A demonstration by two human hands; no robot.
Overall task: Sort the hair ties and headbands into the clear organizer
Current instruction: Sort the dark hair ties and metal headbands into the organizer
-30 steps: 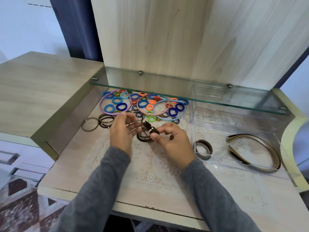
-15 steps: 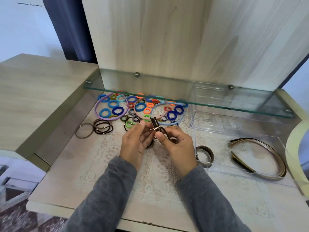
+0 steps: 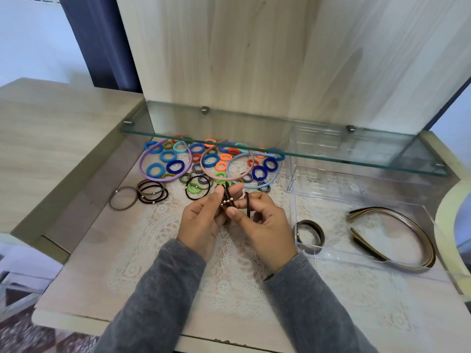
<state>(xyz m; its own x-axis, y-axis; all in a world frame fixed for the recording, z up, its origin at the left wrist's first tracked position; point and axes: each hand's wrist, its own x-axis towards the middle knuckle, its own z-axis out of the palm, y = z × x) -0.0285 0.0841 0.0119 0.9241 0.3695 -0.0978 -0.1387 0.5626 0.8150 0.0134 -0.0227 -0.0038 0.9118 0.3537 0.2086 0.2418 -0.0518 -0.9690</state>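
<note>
The left hand and the right hand are both pinching dark brown hair ties above the tabletop.

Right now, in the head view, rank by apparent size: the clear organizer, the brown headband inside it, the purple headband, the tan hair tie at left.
1. clear organizer
2. brown headband, though it is nearer the camera, so unsure against the next
3. purple headband
4. tan hair tie

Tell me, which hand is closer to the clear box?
Right. The right hand is just left of the clear organizer, near its front corner. The left hand is farther left. Both pinch brown hair ties.
</note>
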